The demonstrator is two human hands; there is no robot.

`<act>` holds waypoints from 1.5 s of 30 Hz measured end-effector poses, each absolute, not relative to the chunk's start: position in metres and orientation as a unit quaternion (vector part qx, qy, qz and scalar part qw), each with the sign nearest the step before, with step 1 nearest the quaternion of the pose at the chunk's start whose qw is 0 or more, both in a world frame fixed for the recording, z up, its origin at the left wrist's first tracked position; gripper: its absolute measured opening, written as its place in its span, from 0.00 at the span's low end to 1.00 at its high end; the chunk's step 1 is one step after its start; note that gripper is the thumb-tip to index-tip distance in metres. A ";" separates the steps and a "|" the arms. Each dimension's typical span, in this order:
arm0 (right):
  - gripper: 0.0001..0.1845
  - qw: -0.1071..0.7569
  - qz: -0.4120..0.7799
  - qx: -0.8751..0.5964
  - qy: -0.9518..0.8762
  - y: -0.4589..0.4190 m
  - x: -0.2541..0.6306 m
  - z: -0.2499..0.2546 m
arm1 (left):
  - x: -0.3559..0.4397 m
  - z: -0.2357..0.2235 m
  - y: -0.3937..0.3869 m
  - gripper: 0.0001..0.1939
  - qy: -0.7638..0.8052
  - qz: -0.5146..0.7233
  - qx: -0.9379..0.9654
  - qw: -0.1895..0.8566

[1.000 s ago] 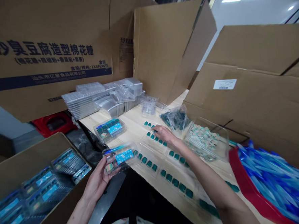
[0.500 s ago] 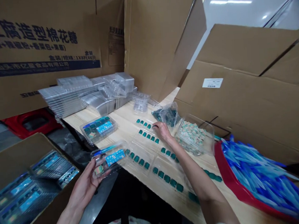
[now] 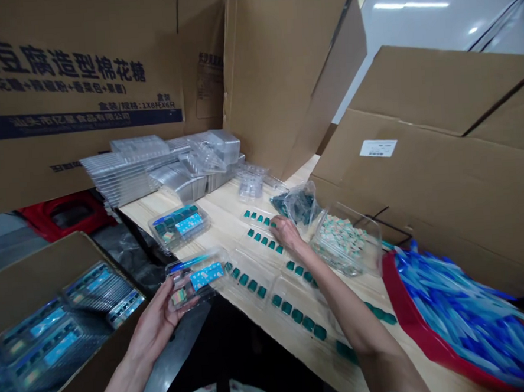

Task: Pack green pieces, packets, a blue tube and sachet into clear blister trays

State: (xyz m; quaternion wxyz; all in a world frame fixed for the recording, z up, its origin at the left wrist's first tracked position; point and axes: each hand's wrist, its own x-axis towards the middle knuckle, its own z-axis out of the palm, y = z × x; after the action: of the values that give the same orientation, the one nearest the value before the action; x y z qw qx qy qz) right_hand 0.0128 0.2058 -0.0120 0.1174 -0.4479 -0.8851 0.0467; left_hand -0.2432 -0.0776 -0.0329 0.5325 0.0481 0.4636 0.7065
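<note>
Grip left (image 3: 153, 328): half-closed, holding clear plastic tray (image 3: 200, 276) | grip right (image 3: 287, 232): open, beside teal pieces (image 3: 258, 236)

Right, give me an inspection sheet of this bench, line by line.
Surface: pale wooden tabletop.
Job's things: clear plastic tray with blue stick and blue card; rows of small teal pieces.
Clutter: stacked clear trays; clear bag of teal pieces; clear tub of pale pieces.
Grips: left hand holds the tray; right hand rests at the teal pieces.
Cables: nothing seen.
Surroundings: cardboard boxes, one open with packed trays; red tub of blue sticks at right.
</note>
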 end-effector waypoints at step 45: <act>0.18 0.458 0.779 -0.385 -0.187 -0.012 -0.098 0.003 | -0.202 -0.023 -0.042 0.14 0.255 0.788 0.038 0.559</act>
State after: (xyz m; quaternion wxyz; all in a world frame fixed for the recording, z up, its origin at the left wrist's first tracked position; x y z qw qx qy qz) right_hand -0.0979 -0.0118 0.0034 0.4585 -0.3847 -0.1874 0.7789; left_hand -0.2019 -0.0425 -0.0227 0.5585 0.0384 0.2552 0.7883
